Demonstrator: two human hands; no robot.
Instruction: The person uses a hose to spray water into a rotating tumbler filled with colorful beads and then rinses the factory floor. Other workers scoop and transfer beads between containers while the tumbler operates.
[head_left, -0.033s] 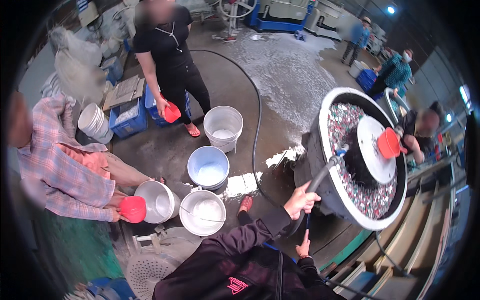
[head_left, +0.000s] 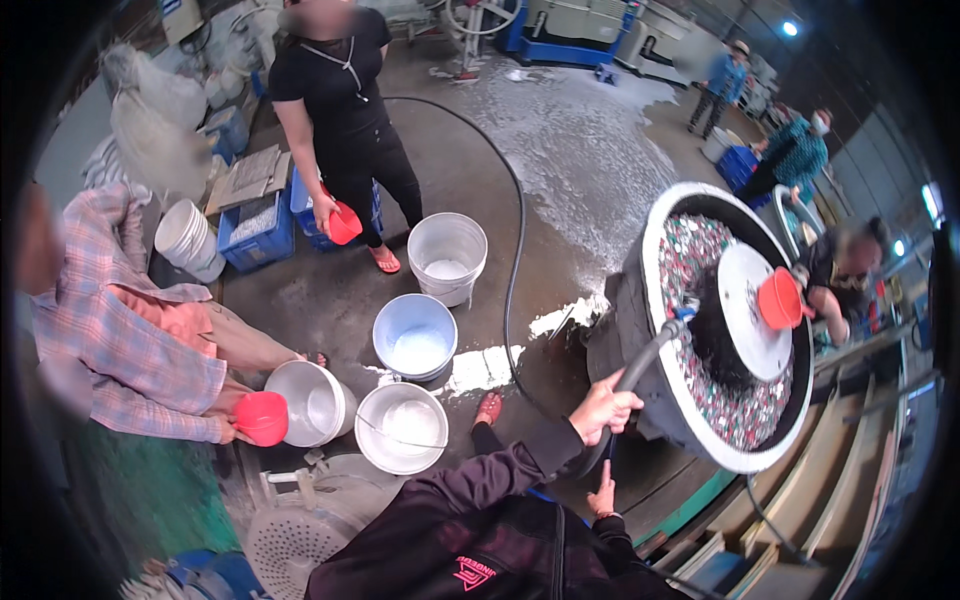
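In the head view, we see our right hand closed around a grey hose, knuckles up, arm stretched forward and to the right in a dark sleeve. The hose runs from that grip up and to the right, its long axis slanting toward the big round tub, and its nozzle end lies just at the tub's heap of small coloured pieces. So the tub sits ahead and right of the gripping hand, near it.

Our left hand is lower, just under the right one and nearer our body, fingers pointing up and loosely open; we cannot tell whether it touches the hose. The right hand is the nearer one to the tub.

Left of both hands, well apart, white buckets stand on the wet floor, and a crouching person holds a red scoop.
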